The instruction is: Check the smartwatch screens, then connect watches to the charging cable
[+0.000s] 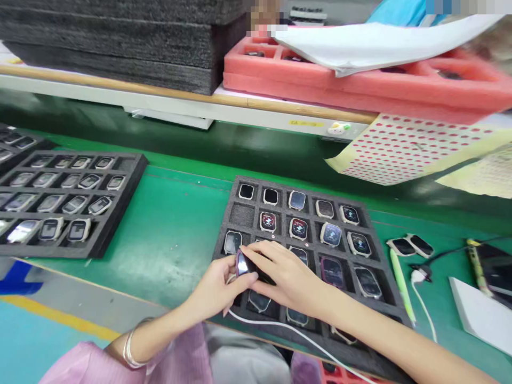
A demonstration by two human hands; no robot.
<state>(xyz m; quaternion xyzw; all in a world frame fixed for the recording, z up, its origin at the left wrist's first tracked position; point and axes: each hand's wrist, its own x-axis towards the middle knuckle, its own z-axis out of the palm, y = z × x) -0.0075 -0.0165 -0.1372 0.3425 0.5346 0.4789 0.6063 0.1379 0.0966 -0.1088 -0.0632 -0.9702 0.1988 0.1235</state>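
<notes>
Between my two hands is a smartwatch without a strap [242, 263], its dark glossy face tilted. The fingers and thumb of my left hand [216, 285] pinch its left edge, and a white cable [280, 323] runs out from under that hand. My right hand [282, 269] grips the watch from above, fingertips on its top and side. Both hands are over a black foam tray [242, 214], whose pockets hold several watch heads, some with lit screens. My right hand and forearm hide part of the tray.
Another foam tray of watches [120, 213] lies at the left. Right of the near tray are two watch heads [412, 245], a green pen [401, 285], a cable plug [419, 275] and a white box [480, 314]. Black foam blocks [160, 53] and red foam trays [320, 88] fill the shelf above.
</notes>
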